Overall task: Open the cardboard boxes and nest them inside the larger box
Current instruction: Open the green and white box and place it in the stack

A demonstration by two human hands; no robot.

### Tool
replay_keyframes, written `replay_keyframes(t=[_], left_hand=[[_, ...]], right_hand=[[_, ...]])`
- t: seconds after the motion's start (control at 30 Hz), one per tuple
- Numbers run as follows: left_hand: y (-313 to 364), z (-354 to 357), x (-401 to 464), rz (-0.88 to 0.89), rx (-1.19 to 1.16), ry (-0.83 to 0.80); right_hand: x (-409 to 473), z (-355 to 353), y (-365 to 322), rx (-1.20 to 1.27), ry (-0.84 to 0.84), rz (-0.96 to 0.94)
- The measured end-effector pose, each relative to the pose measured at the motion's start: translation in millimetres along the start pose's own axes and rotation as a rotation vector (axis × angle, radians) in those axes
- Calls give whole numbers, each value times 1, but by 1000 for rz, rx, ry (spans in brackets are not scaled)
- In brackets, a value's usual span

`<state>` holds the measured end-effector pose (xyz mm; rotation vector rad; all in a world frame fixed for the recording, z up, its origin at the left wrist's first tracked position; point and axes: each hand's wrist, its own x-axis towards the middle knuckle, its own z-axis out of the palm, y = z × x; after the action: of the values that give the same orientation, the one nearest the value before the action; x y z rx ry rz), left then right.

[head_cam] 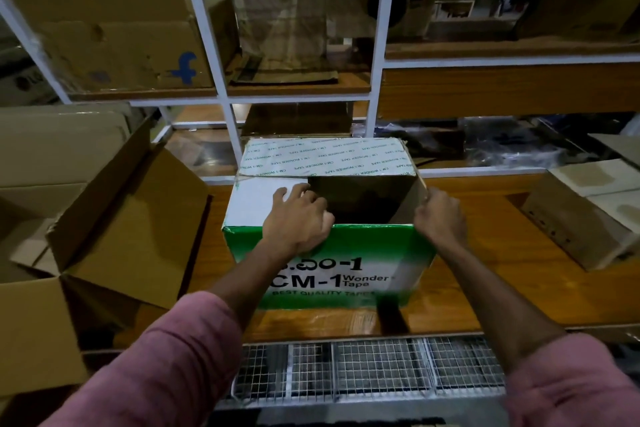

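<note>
Reaching in pink sleeves, left hand (299, 218) pressing flat on white flap (263, 201), right hand (441, 215) pinching side flap (414, 199); green box (332, 263) half open, nesting in large box (114, 218) remaining.

The tape box (329, 253) stands at the centre of the surface (485, 288), directly in front of the shelf rack (377, 55). A larger open box (104, 236) lies to its left. A smaller box (581, 215) lies on the surface to its right.
</note>
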<state>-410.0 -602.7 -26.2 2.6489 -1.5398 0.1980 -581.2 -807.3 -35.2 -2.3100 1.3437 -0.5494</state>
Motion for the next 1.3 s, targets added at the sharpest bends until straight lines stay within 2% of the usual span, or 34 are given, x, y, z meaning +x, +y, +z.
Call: replay_keyframes(t=[0.23,0.4,0.63,0.87,1.03,1.17,1.2,1.23,1.3], left_hand=[[8,-5,-5,-72,-20,-48],[18,-8,-21,-109,-35,-58],[49,-8,-38,-111,-25,-67],[47,-14,-36,-116,-82,-129],[45,-16,-33,-127,-132,-174],[41,-23,-14,-136,-211,-188],[40,-24,-8,-138,-216,-203],[38,-24,-3,-136,-200,-216],[35,-21,6,-139,-146,-223]], right_hand=[[1,-4,3,-73,-28,-61],[8,-21,19,-78,13,-89],[-4,-27,45,-79,16,-152],[-14,-32,24,-220,45,-348],[-10,-25,23,-235,15,-361],[-15,-20,11,-97,116,-625],[-17,-17,3,-50,49,-681],[-19,-15,-7,-34,-86,-697],[-14,-4,-30,-100,-432,-642]])
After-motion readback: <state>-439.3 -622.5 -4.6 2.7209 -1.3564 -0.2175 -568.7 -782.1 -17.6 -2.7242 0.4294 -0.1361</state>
